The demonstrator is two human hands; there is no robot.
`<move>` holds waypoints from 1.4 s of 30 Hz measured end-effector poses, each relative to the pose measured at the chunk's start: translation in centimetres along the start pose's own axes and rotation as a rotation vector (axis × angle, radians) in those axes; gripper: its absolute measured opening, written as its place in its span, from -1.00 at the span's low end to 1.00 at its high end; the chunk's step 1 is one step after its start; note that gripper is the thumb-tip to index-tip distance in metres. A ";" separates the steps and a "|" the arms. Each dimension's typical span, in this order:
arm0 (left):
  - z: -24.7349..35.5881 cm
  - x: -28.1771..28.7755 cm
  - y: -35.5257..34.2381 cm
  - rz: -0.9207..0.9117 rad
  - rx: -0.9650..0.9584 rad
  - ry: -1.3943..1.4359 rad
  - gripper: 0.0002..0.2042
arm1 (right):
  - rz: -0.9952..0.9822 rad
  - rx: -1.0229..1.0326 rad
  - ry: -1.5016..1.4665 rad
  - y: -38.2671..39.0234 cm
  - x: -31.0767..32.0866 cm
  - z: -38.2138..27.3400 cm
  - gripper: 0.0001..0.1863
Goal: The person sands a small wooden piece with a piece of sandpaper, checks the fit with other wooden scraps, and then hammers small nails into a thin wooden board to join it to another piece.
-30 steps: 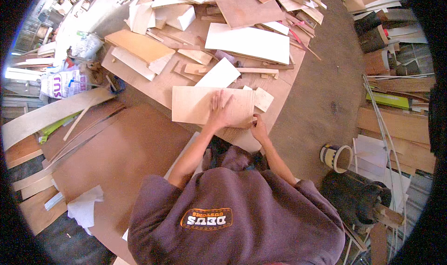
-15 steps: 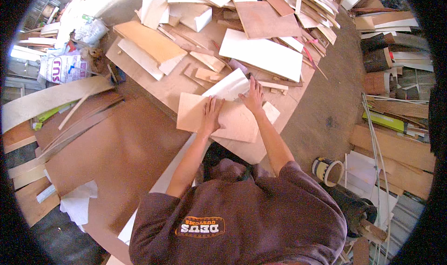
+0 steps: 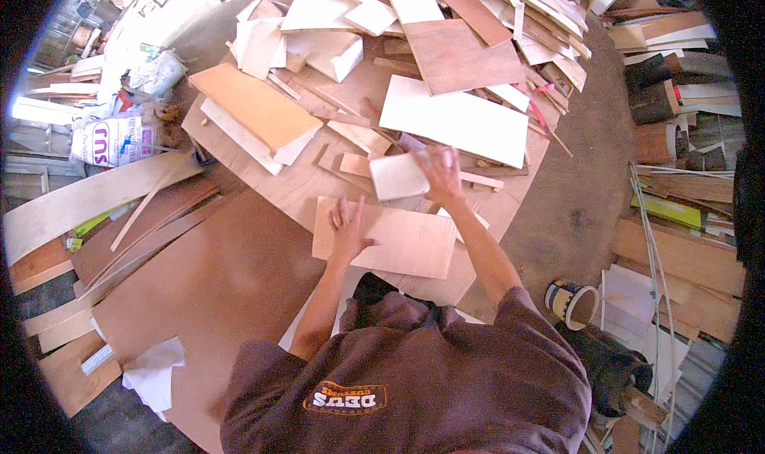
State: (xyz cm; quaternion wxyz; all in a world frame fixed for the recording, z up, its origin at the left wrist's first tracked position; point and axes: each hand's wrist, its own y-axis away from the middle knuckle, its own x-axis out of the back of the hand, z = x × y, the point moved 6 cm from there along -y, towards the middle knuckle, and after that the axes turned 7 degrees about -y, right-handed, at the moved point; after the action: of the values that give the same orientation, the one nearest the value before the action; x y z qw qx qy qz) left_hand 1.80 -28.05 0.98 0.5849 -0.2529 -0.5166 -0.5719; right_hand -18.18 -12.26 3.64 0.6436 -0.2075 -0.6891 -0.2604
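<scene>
A pale rectangular plywood board [image 3: 406, 243] lies at the near corner of the work table. My left hand [image 3: 348, 231] rests on its left part, fingers spread, holding nothing. Just beyond the board, my right hand [image 3: 441, 179] grips the right side of a small white board [image 3: 397, 176]; motion blurs its fingers. Part of another light piece [image 3: 470, 221] shows under my right forearm. Beyond the small board lies a large white panel [image 3: 458, 121], and left of that an orange-tan board [image 3: 255, 107] rests over paler pieces.
Wood offcuts crowd the far half of the plywood tabletop [image 3: 510, 203]. A big brown sheet [image 3: 215, 286] spreads out at my left, with a curved pale plank [image 3: 103, 195] beyond it. A bucket [image 3: 574, 302] stands on the floor at my right, near stacked planks [image 3: 677, 259].
The small white board has shifted toward me and turned, with my right hand at its side. My left hand's fingers have lifted and spread apart on the plywood board. The view has shifted slightly.
</scene>
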 end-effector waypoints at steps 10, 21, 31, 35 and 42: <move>5.5 -2.1 -1.0 -0.107 -0.410 -0.005 0.23 | 0.227 -0.684 -0.406 5.2 2.2 7.2 0.28; 13.0 -5.5 1.2 0.135 -0.841 -0.382 0.13 | 0.088 -0.597 -0.577 18.8 -2.0 2.2 -0.03; 13.1 -7.7 1.8 0.077 -0.744 -0.526 0.24 | 0.077 -0.772 -0.454 20.2 -4.4 3.0 -0.11; 12.7 -6.3 0.7 -0.040 -0.573 -0.255 0.35 | 0.198 -0.836 -0.358 20.1 -3.6 3.5 -0.21; 11.0 -3.6 -2.5 -0.016 -0.306 -0.096 0.15 | 0.218 -0.716 -0.773 20.7 -5.5 -2.6 -0.48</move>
State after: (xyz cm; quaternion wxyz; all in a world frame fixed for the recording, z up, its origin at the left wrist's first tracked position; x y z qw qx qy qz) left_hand -3.25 -17.39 0.72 0.5095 -0.3621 -0.4527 -0.6359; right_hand -2.81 2.50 0.18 0.2552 -0.5652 -0.7183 -0.3153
